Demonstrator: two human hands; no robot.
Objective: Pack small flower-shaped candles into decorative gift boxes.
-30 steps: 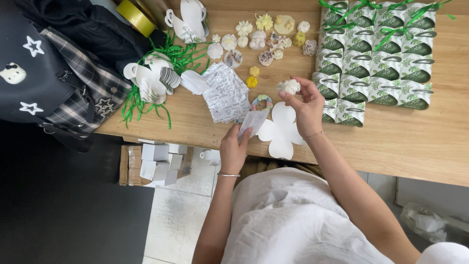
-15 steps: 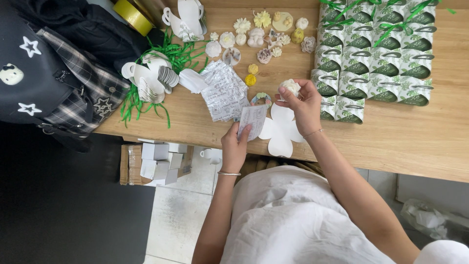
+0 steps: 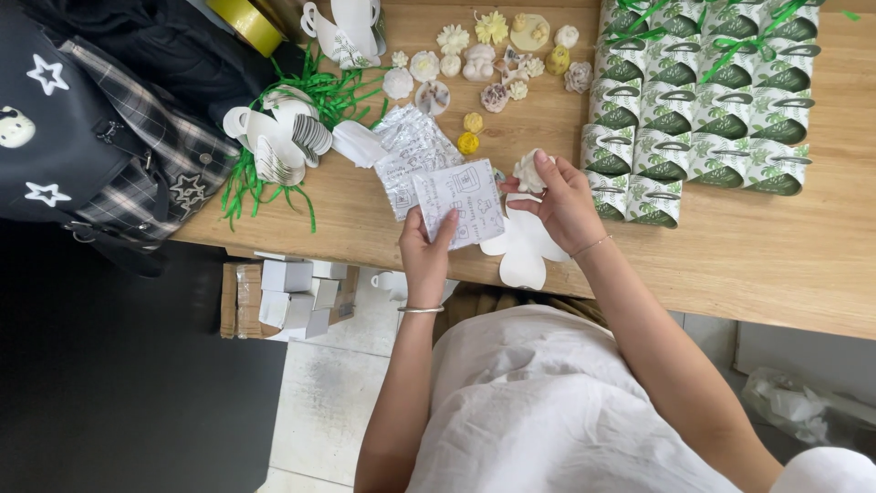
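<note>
The left hand (image 3: 424, 251) pinches a printed paper sheet (image 3: 459, 190) by its lower edge, holding it up above the near edge of the wooden table (image 3: 730, 265). The right hand (image 3: 564, 203) pinches a small white flower (image 3: 528, 172) just right of that sheet, over a flat white cutout (image 3: 525, 251) lying at the table edge. Rows of green-and-white boxes (image 3: 698, 110) stand on the table, right of the flower.

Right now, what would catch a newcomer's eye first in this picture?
Probably the two hands at the centre: the left hand holds up a printed paper sheet, and the right hand pinches a small cream flower piece above a white petal-shaped card. Next, the block of green leaf-patterned boxes at the upper right of the wooden table.
</note>
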